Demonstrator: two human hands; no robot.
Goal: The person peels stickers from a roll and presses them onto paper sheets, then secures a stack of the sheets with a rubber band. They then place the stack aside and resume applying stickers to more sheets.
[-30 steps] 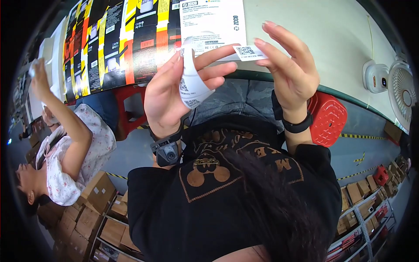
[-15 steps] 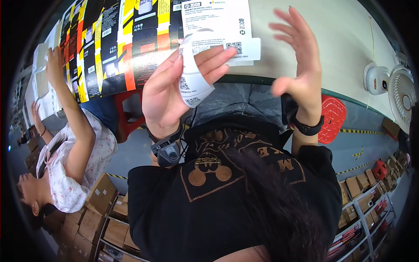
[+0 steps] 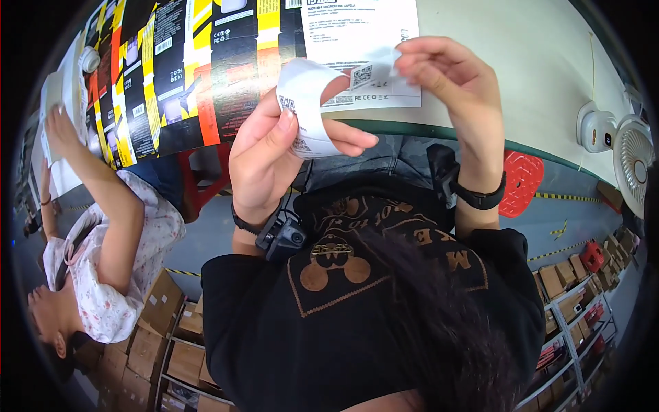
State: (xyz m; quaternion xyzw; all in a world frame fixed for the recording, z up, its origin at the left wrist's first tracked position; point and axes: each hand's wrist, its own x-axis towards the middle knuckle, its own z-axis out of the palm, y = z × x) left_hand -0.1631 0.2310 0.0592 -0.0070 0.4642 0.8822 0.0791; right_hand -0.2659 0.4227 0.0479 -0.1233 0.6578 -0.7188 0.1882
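While the left hand holds the white strip of labels, its thumb presses on the front and its other fingers sit behind, a bit apart. The strip curls round in a loop, near the bottom left corner of the white sheet on the table. Small black square marks show on it.

The right hand is near the right edge of the white sheet. Its thumb and pointing finger are close together and pinch the strip's other end. That end is blurry, so I cannot tell if a label has come off.

Just left of the white sheet lie shiny card sheets in black, yellow and orange. Well to the right of the white sheet stand a small white device and a white fan. A red stool is lower down, right of the white sheet. Far left of the white sheet, a co-worker's hand touches something pale.
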